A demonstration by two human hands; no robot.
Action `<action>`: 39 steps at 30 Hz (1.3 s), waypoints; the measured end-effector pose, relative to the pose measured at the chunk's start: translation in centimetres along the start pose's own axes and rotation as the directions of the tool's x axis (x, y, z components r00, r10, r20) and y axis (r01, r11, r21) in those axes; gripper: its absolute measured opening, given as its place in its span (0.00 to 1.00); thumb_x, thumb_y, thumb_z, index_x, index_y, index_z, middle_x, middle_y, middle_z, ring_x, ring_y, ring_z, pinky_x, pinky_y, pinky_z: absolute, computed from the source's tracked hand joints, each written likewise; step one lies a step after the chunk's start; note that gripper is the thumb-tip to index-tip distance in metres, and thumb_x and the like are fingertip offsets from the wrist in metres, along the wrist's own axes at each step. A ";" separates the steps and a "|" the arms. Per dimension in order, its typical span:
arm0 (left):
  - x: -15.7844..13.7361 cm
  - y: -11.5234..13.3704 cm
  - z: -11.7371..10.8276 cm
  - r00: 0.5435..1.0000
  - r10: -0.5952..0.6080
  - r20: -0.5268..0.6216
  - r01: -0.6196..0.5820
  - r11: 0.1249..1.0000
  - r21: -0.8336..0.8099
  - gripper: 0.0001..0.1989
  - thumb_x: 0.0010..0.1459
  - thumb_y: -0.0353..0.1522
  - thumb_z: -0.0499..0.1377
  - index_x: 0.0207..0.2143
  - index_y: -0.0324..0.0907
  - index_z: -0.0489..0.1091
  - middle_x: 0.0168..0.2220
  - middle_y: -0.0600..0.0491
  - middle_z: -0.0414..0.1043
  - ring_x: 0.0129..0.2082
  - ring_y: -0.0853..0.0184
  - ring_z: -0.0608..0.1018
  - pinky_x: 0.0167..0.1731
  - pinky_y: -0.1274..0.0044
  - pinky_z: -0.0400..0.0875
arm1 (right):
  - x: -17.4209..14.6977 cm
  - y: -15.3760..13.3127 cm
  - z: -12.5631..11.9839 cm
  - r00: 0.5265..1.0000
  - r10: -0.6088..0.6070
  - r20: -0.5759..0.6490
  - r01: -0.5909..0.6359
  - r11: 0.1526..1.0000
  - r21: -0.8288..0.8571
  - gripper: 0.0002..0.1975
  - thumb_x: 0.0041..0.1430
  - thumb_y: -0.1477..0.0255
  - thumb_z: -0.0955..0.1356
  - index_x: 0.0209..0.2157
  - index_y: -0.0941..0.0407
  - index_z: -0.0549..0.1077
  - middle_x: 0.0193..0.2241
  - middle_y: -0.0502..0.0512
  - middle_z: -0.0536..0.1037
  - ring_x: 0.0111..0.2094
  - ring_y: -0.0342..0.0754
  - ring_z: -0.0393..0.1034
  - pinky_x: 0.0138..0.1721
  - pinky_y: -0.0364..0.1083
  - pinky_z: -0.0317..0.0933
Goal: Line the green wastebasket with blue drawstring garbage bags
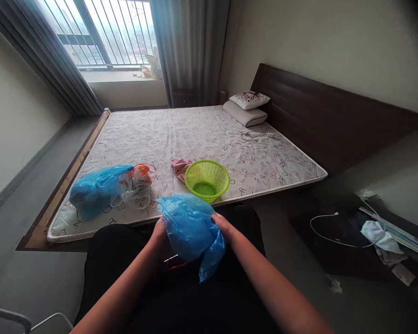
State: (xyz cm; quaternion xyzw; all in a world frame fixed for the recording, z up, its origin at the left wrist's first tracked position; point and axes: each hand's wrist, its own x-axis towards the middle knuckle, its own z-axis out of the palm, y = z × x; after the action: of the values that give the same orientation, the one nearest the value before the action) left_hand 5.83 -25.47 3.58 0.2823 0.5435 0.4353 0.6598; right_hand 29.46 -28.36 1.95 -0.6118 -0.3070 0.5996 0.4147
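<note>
Over my lap, both hands hold a crumpled blue plastic bag (191,225). My left hand (159,232) grips its left side, with the fingers mostly hidden behind the plastic. On the right side, my right hand (225,226) is closed on the bag's edge. Just beyond it, a green plastic basket (207,178) stands at the mattress edge, with a pink cloth (179,168) beside it. Farther left lies a filled blue bag (95,188), touching a clear plastic bag (137,192) with orange on it. A thin metallic piece (170,258) and something red show below my left hand.
The mattress (153,134) fills the middle, with two stacked pillows (249,106) by the dark headboard (299,102). To the right, a dark nightstand (327,241) bears a white cable (329,240) and crumpled white plastic (378,234). A metal frame (7,313) pokes in at lower left.
</note>
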 end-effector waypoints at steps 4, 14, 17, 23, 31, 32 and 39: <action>-0.1 3.0 -0.9 0.983 0.156 -0.095 -0.141 0.979 0.149 0.27 0.39 0.43 0.78 0.39 0.43 0.75 0.29 0.54 0.80 0.32 0.59 0.83 0.36 0.70 0.80 | -0.8 -1.7 1.0 0.931 -0.300 -0.210 0.200 0.897 -0.394 0.06 0.58 0.67 0.70 0.36 0.53 0.78 0.42 0.59 0.83 0.49 0.58 0.77 0.64 0.63 0.64; -5.3 5.6 1.2 0.871 0.327 0.367 -0.491 0.582 0.648 0.13 0.61 0.45 0.67 0.38 0.47 0.85 0.47 0.43 0.85 0.52 0.46 0.84 0.56 0.60 0.76 | -5.3 -6.7 6.5 0.834 -0.536 0.132 0.552 0.807 -0.210 0.33 0.61 0.55 0.77 0.62 0.52 0.71 0.61 0.63 0.75 0.59 0.58 0.74 0.64 0.60 0.68; -6.8 5.9 0.9 0.822 0.218 0.525 -0.560 0.477 0.678 0.13 0.66 0.43 0.63 0.37 0.49 0.85 0.47 0.42 0.85 0.49 0.47 0.83 0.55 0.60 0.76 | -4.8 -6.5 6.4 0.881 -0.459 0.113 0.473 0.853 -0.222 0.33 0.58 0.59 0.79 0.62 0.50 0.70 0.62 0.61 0.75 0.62 0.59 0.72 0.69 0.63 0.63; -8.2 6.3 0.1 0.733 0.142 0.666 -0.673 0.301 0.676 0.10 0.66 0.40 0.66 0.43 0.53 0.88 0.46 0.44 0.86 0.48 0.49 0.84 0.53 0.62 0.77 | -5.2 -5.1 6.1 0.959 -0.278 0.049 0.282 0.953 -0.111 0.53 0.53 0.55 0.81 0.74 0.49 0.58 0.70 0.66 0.68 0.60 0.60 0.75 0.64 0.63 0.70; -9.0 6.8 -0.1 0.657 0.193 0.729 -0.749 0.275 0.603 0.12 0.68 0.38 0.62 0.37 0.49 0.86 0.38 0.45 0.83 0.43 0.54 0.83 0.49 0.67 0.76 | -6.7 -5.9 5.6 0.921 -0.373 0.114 0.388 0.907 -0.166 0.32 0.52 0.60 0.79 0.57 0.54 0.76 0.51 0.59 0.83 0.52 0.60 0.80 0.59 0.60 0.72; -8.8 6.6 -0.3 0.667 0.236 0.706 -0.742 0.288 0.605 0.13 0.69 0.40 0.62 0.35 0.48 0.85 0.37 0.45 0.82 0.41 0.55 0.82 0.47 0.67 0.76 | -6.6 -5.8 5.4 0.926 -0.365 0.094 0.377 0.905 -0.196 0.25 0.54 0.60 0.77 0.51 0.54 0.78 0.46 0.59 0.84 0.49 0.61 0.80 0.57 0.60 0.73; -4.9 0.5 -4.6 0.861 0.457 0.225 -0.493 0.634 0.596 0.16 0.53 0.48 0.69 0.39 0.52 0.79 0.23 0.56 0.70 0.25 0.60 0.73 0.29 0.70 0.71 | -4.2 0.3 3.6 0.872 -0.475 -0.117 0.461 0.878 -0.124 0.19 0.51 0.57 0.74 0.42 0.52 0.81 0.44 0.62 0.86 0.50 0.67 0.81 0.58 0.66 0.72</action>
State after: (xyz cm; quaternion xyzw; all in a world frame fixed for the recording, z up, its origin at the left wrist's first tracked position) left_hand 1.12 -30.06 5.19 0.6321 0.5465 0.3756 0.4008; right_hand 25.44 -31.66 3.88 -0.5794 -0.4427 0.4207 0.5398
